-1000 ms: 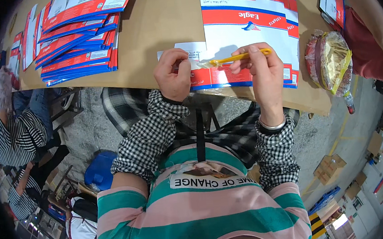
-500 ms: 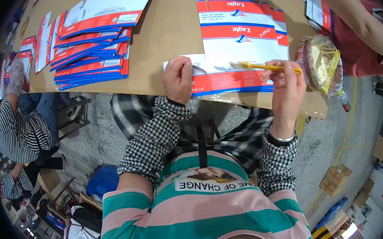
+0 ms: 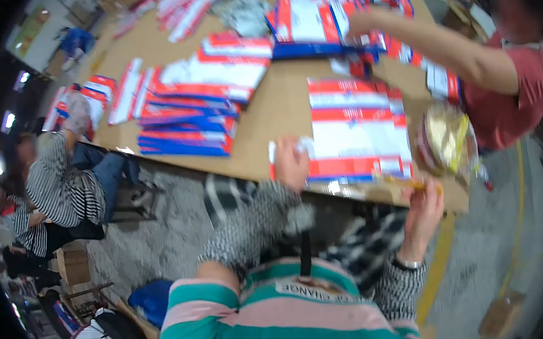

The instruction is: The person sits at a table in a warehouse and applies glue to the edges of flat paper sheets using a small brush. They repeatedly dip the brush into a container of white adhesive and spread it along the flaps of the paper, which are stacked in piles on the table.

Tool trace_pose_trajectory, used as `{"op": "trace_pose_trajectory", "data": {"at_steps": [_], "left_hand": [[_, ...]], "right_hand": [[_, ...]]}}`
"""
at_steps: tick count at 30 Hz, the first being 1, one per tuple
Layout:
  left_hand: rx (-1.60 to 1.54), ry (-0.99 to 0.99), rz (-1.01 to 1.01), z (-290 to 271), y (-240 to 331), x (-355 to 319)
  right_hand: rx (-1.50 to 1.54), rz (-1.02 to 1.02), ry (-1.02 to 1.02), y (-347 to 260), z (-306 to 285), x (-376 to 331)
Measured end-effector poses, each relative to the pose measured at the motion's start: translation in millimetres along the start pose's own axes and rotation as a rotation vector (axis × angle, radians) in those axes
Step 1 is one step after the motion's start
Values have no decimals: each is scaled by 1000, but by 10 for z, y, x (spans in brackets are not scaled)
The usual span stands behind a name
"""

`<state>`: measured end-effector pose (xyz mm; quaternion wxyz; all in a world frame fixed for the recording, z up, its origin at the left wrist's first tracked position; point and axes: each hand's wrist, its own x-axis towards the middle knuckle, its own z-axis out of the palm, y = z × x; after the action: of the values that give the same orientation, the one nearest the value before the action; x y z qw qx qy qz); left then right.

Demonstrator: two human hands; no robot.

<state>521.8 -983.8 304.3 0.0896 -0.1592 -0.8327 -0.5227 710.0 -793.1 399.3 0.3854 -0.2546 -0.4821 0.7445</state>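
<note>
Head view: we press flat red, white and blue printed cardboard sheets (image 3: 356, 142) at centre frame.
Our left hand (image 3: 291, 162) lies flat on their edge; our right hand (image 3: 422, 203) pinches a thin yellow stick (image 3: 415, 185) at lower right; next, we judge, it must meet the sheet.

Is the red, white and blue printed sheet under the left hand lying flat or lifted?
Flat: the red, white and blue printed sheet lies spread on the brown table, left hand pressing its near corner.

Red, white and blue printed cartons (image 3: 358, 129) cover a tan cardboard-brown table (image 3: 279, 114). The person wears a green-and-pink striped top (image 3: 278, 324) with black-and-white checked sleeves (image 3: 250, 226) and holds a yellow stick (image 3: 415, 185); a co-worker's shirt (image 3: 511, 100) is red.
</note>
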Motion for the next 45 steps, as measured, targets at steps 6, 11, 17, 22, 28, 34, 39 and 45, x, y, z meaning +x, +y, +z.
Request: {"op": "trace_pose_trajectory", "data": {"at_steps": [6,11,17,22,28,34,39,45], "left_hand": [[-403,-523,-1017,-264,227,-620],[-622,-580,-1212,-158,-154,-695],[-762,-504,-1014,-402,-51,-709],[-1146,-246,-762,-727,-30,-517],[-888,-65,-352,-1406,111,228],[-521,507,-210,-2470,-664,1493],[-445,629,-522,-2911,-1369,2134],[-169,490,-772,-2793,-1798,2392]], "right_hand": [[107,-59,2,-127,104,-19],[99,-77,-88,-206,204,-95],[110,-116,-19,-284,96,-98],[39,-190,22,-461,177,-175],[35,-378,87,-636,89,-120],[15,-386,138,-709,270,-62],[-36,-364,94,-624,510,-11],[-25,-336,24,-511,714,104]]}}
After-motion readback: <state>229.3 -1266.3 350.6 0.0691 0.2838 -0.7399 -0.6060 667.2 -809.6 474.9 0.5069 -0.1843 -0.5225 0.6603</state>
